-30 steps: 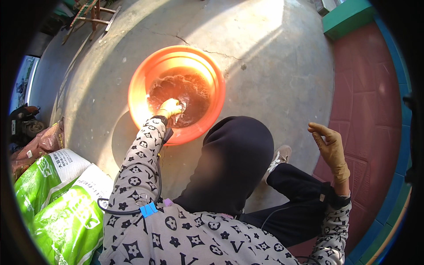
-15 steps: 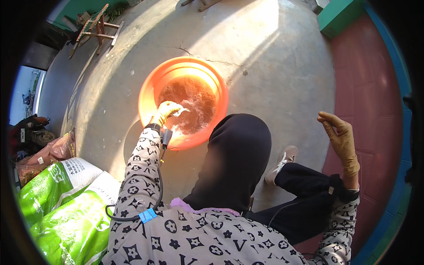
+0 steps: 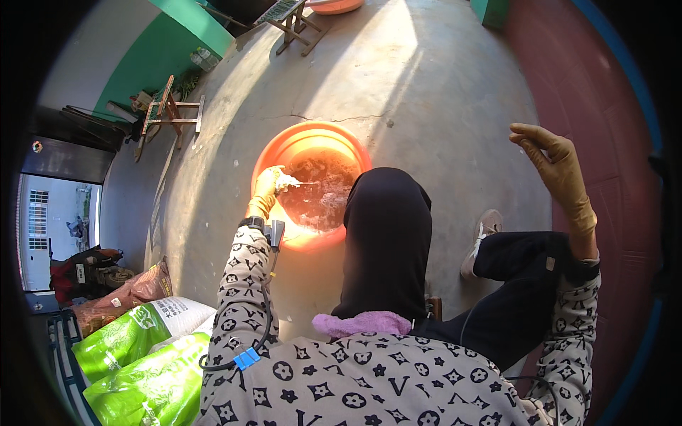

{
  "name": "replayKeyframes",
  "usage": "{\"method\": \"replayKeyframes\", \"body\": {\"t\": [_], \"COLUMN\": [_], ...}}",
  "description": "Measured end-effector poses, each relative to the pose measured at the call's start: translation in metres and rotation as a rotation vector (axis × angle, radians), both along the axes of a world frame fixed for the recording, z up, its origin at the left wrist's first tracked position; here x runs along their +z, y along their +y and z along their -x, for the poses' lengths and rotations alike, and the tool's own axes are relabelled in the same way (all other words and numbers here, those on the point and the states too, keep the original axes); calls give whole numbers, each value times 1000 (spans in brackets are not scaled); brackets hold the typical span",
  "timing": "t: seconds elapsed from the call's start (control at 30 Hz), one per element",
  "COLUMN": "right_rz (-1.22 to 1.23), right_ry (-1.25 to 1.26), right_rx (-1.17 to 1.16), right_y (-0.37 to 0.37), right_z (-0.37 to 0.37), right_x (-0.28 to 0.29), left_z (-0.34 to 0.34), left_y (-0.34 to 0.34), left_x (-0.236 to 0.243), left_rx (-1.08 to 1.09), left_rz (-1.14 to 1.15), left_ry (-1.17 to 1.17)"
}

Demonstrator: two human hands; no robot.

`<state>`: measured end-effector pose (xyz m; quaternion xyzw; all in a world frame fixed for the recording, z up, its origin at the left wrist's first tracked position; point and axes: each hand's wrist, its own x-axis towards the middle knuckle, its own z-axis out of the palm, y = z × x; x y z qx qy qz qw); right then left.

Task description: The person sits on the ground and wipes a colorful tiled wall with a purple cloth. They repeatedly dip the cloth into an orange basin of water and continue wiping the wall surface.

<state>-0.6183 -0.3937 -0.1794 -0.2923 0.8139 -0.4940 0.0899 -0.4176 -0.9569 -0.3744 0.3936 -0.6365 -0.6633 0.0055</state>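
An orange plastic basin (image 3: pixel 312 128) stands on the floor in front of me, holding reddish-brown water (image 3: pixel 323 186) with foam and ripples. Over its left side is my left hand (image 3: pixel 264 190) in a yellow rubber glove. Its fingers are closed on a small, wet-looking, whitish crumpled thing (image 3: pixel 287 182) whose kind I cannot make out. A thin streak runs from that thing toward the water. My right hand (image 3: pixel 561 170), gloved in the same yellow, is raised out to the right above my bent leg. Its fingers are loosely curled and apart, with nothing between them.
Green-and-white sacks (image 3: pixel 160 369) and a reddish sack (image 3: pixel 131 287) lie at the left. Wooden stools stand at the far left (image 3: pixel 170 113) and at the back (image 3: pixel 288 21). Another orange basin (image 3: pixel 334 6) shows at the top edge. A dark red panel (image 3: pixel 590 92) runs along the right.
The view has shifted, showing more of the far floor and left wall. My left hand has risen from near the water toward the basin's left rim with the whitish thing. My right hand stays raised.
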Motion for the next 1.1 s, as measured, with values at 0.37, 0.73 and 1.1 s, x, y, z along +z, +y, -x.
{"method": "replayKeyframes", "body": {"t": [0.37, 0.73, 1.1], "right_rz": [-75, -129, -154], "right_ry": [14, 37, 18], "right_rx": [1, 10, 30], "right_y": [14, 9, 3], "right_z": [-5, -4, 0], "right_x": [5, 2, -3], "left_z": [22, 14, -10], "left_y": [9, -18, -26], "left_x": [1, -23, -24], "left_rx": [27, -74, 78], "left_rz": [400, 186, -269], "left_ry": [57, -102, 61]}}
